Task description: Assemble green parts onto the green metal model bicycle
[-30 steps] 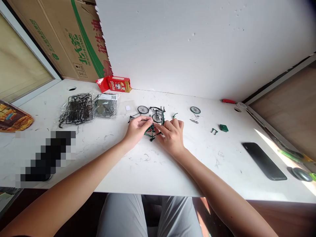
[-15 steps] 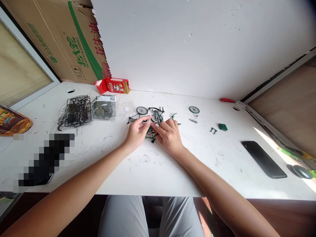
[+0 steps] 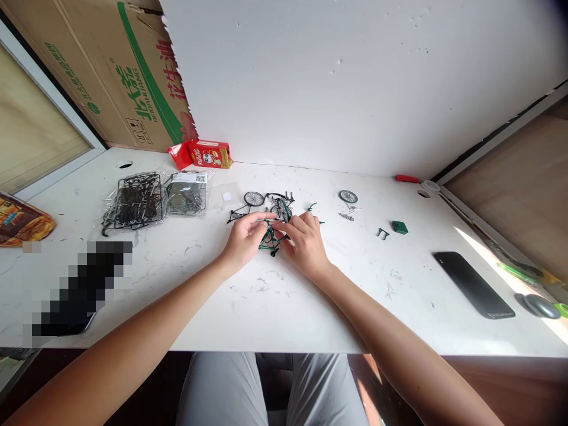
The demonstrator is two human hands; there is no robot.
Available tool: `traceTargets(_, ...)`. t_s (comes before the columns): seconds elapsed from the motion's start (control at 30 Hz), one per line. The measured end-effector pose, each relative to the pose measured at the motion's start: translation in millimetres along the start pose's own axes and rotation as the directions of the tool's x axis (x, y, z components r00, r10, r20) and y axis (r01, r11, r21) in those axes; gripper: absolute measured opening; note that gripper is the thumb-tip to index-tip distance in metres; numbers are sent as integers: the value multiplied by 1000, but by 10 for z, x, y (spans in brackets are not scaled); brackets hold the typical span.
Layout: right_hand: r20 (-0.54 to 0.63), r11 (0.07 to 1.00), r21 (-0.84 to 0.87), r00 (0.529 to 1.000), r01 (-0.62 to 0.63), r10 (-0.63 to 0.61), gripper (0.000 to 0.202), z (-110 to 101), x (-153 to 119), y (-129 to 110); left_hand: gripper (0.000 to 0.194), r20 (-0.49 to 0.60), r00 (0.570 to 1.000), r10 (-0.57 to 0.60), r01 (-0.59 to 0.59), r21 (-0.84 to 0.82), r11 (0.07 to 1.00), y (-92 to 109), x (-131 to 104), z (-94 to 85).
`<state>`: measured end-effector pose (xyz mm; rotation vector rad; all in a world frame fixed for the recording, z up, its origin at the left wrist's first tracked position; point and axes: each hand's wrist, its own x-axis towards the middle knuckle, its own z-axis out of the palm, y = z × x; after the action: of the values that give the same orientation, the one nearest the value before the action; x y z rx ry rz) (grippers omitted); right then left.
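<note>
Between my two hands is a small dark green model bicycle frame (image 3: 268, 241), tilted and partly covered by fingers. My left hand (image 3: 243, 239) pinches it from the left with thumb and index finger. From the right, my right hand (image 3: 305, 241) grips it with curled fingers, its fingertips close to the left thumb. Just beyond the fingers lies a spoked wheel with a green part (image 3: 281, 209). Another model wheel (image 3: 254, 199) and a black curved part (image 3: 276, 195) rest behind my left hand. Green handlebars (image 3: 312, 207) lie beyond my right hand.
To the right are a loose wheel (image 3: 348, 196), a green box-shaped piece (image 3: 400, 227), a small green bracket (image 3: 383, 234) and a black phone (image 3: 474, 285). Bagged black part frames (image 3: 139, 198) lie left, near a red box (image 3: 212, 155) and a large carton (image 3: 133, 77).
The green frame has turned slightly between my fingers, showing more of itself. Both hands stay nearly in place; the whole view has shifted a little.
</note>
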<state>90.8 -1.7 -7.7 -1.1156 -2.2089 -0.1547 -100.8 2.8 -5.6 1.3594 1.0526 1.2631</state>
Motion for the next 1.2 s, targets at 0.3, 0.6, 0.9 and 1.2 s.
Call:
traceTargets(0.3,-12,998,-52,999,43,-43,36,25,-34,59,35,151,944,-294,323,-240,915,-12,98,-82)
traceTargets(0.6,-40,999,-47,999,21,-23,35,15,-20,92,37,304,912,-277,377,-352,857,-41,152,-150)
traceTargets(0.9,-103,999,-7,994,32,-32,37,-5,-22,102,32,377,889,-261,415,-419,808,-30,163,-176)
traceTargets(1.2,-153,999,9,987,53,-51,40,-22,1,85,33,384,886,-260,422,-433,797,-18,153,-169)
